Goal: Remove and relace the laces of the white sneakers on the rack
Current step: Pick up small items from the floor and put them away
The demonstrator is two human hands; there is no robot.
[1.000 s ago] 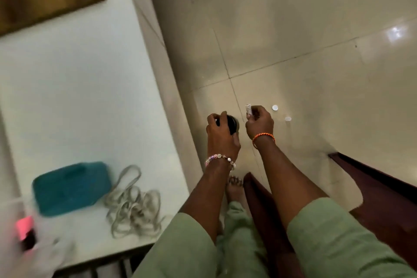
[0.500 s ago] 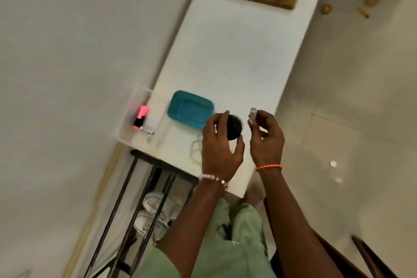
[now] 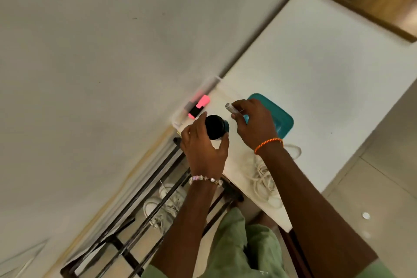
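a white table top (image 3: 316, 88) runs beside the wall, and below its near end stands a black metal rack (image 3: 126, 228). the white sneakers (image 3: 164, 205) sit as a pair on the rack's lower shelf, seen between the bars. on the table lie a teal container (image 3: 279, 119), a loose pile of white laces (image 3: 266, 178) near the edge, and a clear tray (image 3: 198, 101) with a pink highlighter (image 3: 199, 104) against the wall. the left hand (image 3: 203, 149) curls its fingers round a small black jar (image 3: 216, 126). the right hand (image 3: 257, 124) pinches a small silvery cylinder (image 3: 231, 107) between thumb and fingertips, above the table.
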